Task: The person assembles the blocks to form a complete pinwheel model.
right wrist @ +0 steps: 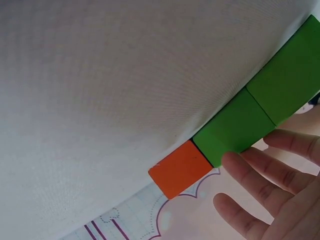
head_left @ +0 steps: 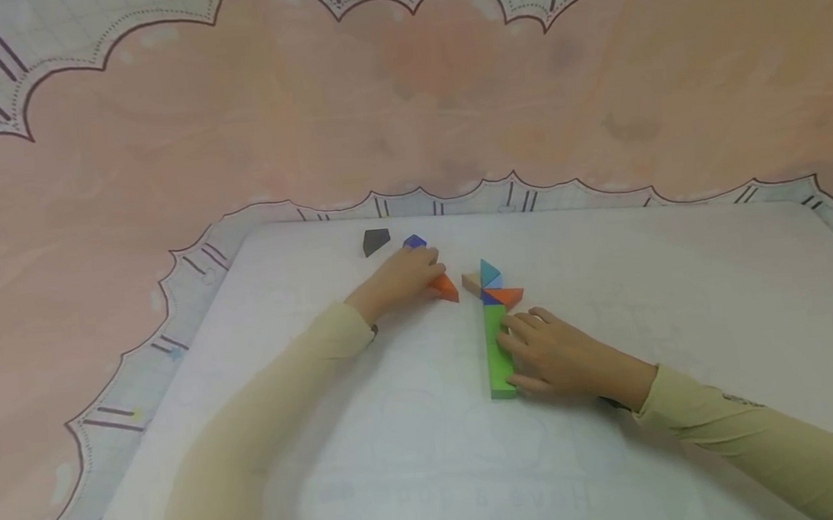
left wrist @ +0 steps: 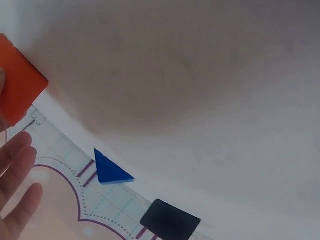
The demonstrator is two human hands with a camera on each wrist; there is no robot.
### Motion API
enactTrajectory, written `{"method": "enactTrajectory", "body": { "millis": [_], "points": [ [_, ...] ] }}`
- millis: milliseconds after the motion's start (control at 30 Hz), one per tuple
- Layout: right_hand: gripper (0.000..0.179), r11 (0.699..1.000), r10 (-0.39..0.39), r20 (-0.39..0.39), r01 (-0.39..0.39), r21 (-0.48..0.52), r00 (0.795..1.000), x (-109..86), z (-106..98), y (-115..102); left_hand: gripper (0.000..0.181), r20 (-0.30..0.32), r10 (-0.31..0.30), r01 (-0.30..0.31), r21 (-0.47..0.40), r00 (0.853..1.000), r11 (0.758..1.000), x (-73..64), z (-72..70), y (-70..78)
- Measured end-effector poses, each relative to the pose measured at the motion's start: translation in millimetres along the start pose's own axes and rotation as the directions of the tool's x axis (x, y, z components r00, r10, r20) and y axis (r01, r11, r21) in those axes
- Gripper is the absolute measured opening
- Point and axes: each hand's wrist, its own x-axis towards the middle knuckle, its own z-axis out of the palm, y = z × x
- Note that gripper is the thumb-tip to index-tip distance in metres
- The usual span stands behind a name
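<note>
My left hand pinches an orange block at the middle of the table; in the left wrist view the orange block is cut by the frame's left edge. My right hand lies beside a strip of green blocks, its fingers touching the strip's right side. Two green blocks lie end to end in the right wrist view. Above the strip, a pinwheel of small blocks includes a teal triangle, a plain wooden block, an orange triangle and a dark blue triangle.
Beyond my left hand lie a blue triangle block and a black block, near the far edge of the white table. A pink cloth with a scalloped pattern hangs or spreads behind the table.
</note>
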Motion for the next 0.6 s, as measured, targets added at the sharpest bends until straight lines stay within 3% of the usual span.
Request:
{"method": "enactTrajectory", "body": {
  "millis": [267,600],
  "points": [
    [0.049,1.0,0.007,0.014,-0.007,-0.005,1.0,-0.3,-2,-1,0.03,-0.006,0.03,-0.03,0.011,1.0,0.999,2.8,-2.6,14.9],
    [0.049,1.0,-0.003,-0.004,0.003,-0.01,1.0,-0.1,-1,-1,0.034,-0.017,0.007,-0.007,0.009,1.0,1.0,8.4,-3.3,22.9]
  ]
}}
